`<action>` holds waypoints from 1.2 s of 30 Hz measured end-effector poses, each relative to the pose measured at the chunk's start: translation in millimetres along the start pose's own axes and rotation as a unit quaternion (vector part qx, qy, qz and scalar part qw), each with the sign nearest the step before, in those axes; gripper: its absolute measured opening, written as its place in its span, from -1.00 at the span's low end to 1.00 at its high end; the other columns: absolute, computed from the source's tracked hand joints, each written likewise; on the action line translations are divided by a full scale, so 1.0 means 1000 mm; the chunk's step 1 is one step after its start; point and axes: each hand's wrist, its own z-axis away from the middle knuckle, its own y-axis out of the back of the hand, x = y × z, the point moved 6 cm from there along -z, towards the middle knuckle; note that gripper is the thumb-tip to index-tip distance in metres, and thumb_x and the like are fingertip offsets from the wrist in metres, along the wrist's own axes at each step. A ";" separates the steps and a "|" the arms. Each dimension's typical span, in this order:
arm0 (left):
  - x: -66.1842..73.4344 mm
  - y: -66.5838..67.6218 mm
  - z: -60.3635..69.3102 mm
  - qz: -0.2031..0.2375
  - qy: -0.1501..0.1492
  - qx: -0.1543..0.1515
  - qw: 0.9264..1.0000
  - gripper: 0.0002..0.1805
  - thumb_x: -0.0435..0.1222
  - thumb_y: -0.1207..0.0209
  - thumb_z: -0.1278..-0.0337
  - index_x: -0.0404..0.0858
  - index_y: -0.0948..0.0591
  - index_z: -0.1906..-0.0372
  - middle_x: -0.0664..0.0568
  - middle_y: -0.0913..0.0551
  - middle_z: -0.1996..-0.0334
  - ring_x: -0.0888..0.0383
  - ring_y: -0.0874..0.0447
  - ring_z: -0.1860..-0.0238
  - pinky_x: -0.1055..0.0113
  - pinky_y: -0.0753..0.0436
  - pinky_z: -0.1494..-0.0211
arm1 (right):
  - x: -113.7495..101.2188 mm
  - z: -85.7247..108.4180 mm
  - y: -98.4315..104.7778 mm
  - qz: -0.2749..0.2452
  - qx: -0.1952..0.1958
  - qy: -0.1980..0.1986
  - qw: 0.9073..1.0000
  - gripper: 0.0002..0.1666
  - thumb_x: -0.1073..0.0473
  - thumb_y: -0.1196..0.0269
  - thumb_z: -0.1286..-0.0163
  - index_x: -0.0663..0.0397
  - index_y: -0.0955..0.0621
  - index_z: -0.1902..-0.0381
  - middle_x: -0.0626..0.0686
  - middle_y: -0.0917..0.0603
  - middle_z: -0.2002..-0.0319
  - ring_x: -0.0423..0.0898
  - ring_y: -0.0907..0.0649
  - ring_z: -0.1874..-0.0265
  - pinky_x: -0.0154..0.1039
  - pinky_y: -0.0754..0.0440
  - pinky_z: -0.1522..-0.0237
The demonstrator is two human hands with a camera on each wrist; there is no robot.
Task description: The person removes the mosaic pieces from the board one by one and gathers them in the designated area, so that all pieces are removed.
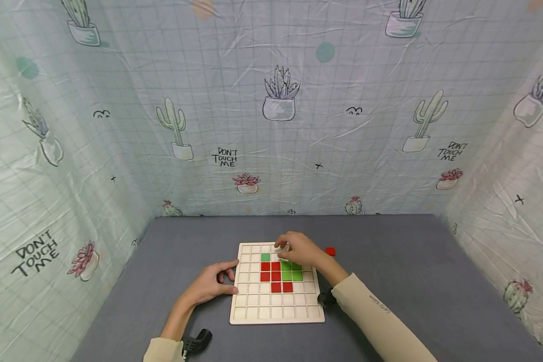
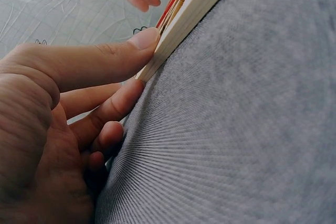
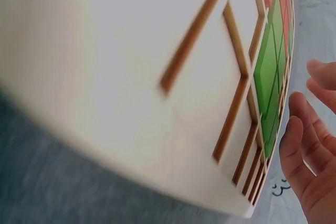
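A square pale wooden grid board [image 1: 246,315] lies on the grey table. My left hand [image 1: 210,282] is at its left edge, thumb and forefinger spread and fairly straight, their tips touching the rim. The left wrist view shows the thumb [image 2: 105,64] against that edge, other fingers bent below. My right hand [image 1: 298,249] hovers over the board's far part, fingers loosely bent; no tile shows between them in the right wrist view. Several red tiles [image 1: 276,276] and light green tiles [image 1: 291,276] fill middle cells. One green tile [image 1: 265,257] sits above the red ones.
A loose red tile [image 1: 330,251] lies on the table [image 1: 389,281], right of the board, near my right forearm. A cactus-patterned cloth [image 1: 280,151] hangs behind and at both sides. Each wrist wears a black device [image 1: 198,342].
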 end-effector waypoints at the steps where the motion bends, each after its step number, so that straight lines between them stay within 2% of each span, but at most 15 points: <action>1: 0.000 0.000 0.000 0.003 -0.001 0.000 1.000 -0.12 -0.17 -0.56 0.01 -0.35 -0.49 -0.44 0.02 -0.68 0.26 0.30 -0.32 0.46 0.41 -0.34 0.33 | -0.001 -0.001 -0.001 0.001 -0.001 0.004 1.000 -0.72 0.16 -0.33 -0.45 0.06 -0.73 -0.07 0.03 -0.71 0.07 -0.08 -0.72 0.18 -0.19 -0.66 0.16; 11: -0.002 0.001 -0.001 -0.006 0.003 -0.001 1.000 -0.11 -0.11 -0.55 0.00 -0.30 -0.49 -0.46 0.13 -0.66 0.27 0.32 -0.32 0.45 0.43 -0.37 0.31 | -0.010 -0.012 -0.012 0.016 -0.004 0.013 1.000 -0.75 0.14 -0.34 -0.45 0.04 -0.75 -0.04 0.01 -0.74 0.09 -0.09 -0.71 0.20 -0.22 -0.64 0.17; 20: -0.001 0.001 -0.001 -0.004 -0.003 0.000 1.000 -0.11 -0.15 -0.55 0.00 -0.37 -0.48 -0.44 0.03 -0.67 0.27 0.30 -0.33 0.45 0.41 -0.36 0.33 | -0.019 -0.017 -0.018 0.028 -0.011 0.001 1.000 -0.73 0.16 -0.33 -0.44 0.02 -0.76 -0.05 0.01 -0.75 0.07 -0.06 -0.70 0.10 -0.16 -0.63 0.08; 25: -0.001 0.001 -0.001 -0.001 0.000 0.002 1.000 -0.12 -0.16 -0.55 0.00 -0.36 -0.49 -0.44 0.04 -0.67 0.27 0.31 -0.33 0.45 0.42 -0.37 0.33 | -0.026 -0.019 -0.019 0.037 -0.021 0.002 0.999 -0.72 0.18 -0.35 -0.43 0.04 -0.76 -0.07 0.02 -0.76 0.03 -0.03 -0.71 0.05 -0.13 -0.65 0.01; 36: -0.002 0.001 -0.001 -0.006 0.003 0.001 1.000 -0.12 -0.14 -0.56 0.01 -0.34 -0.50 -0.44 0.08 -0.67 0.28 0.31 -0.34 0.45 0.42 -0.37 0.33 | -0.028 -0.023 -0.020 0.060 -0.028 -0.002 0.998 -0.78 0.18 -0.37 -0.41 -0.03 -0.79 0.01 -0.02 -0.72 0.14 -0.12 -0.66 0.15 -0.20 -0.60 0.08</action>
